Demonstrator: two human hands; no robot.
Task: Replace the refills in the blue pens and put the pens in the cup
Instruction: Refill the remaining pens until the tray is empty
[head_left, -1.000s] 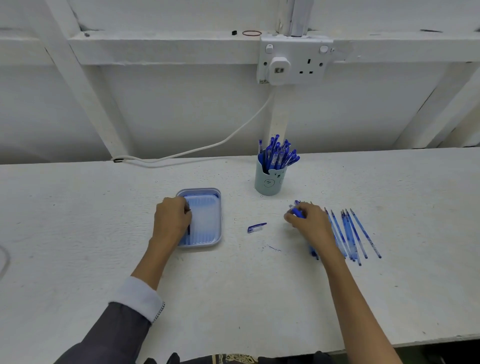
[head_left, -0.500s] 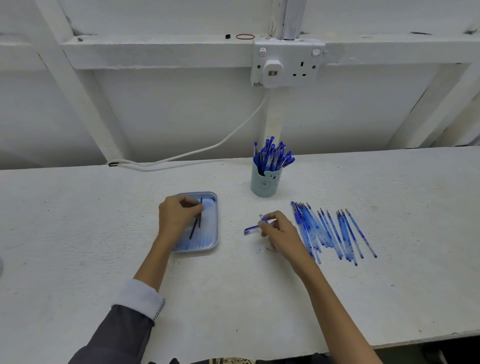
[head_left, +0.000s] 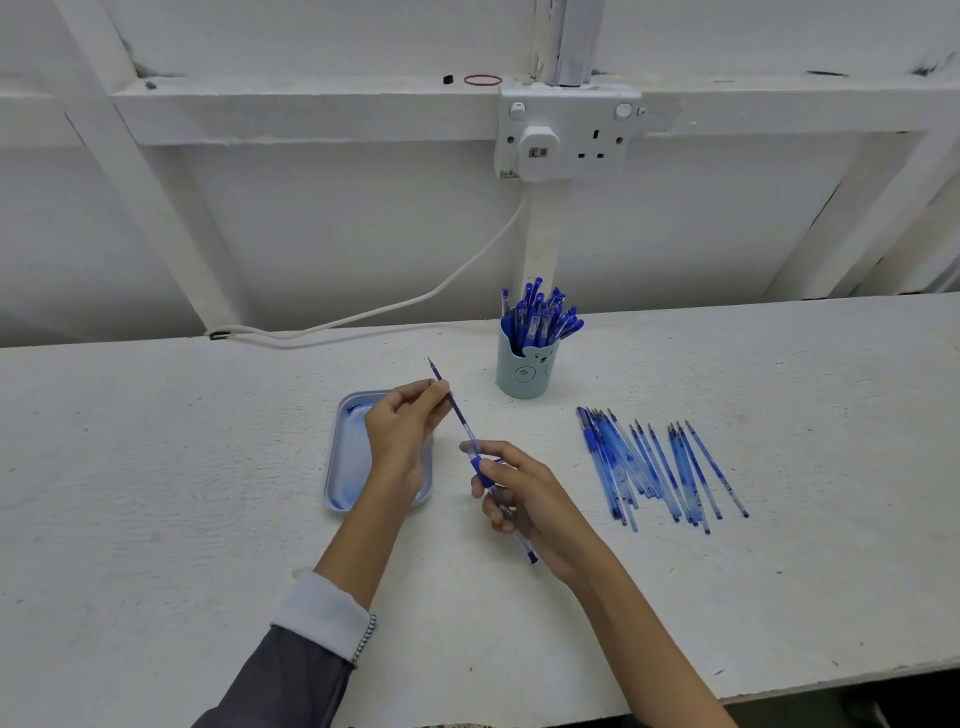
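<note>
While pens crowd the cup, the left hand pinches 1 refill at the barrel the right hand grips; a row, seemingly unfinished, waits right of the cup.

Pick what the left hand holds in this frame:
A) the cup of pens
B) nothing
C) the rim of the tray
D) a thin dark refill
D: the left hand pinches the refill in its fingers, in line with the pen barrel gripped by the right hand.
</note>
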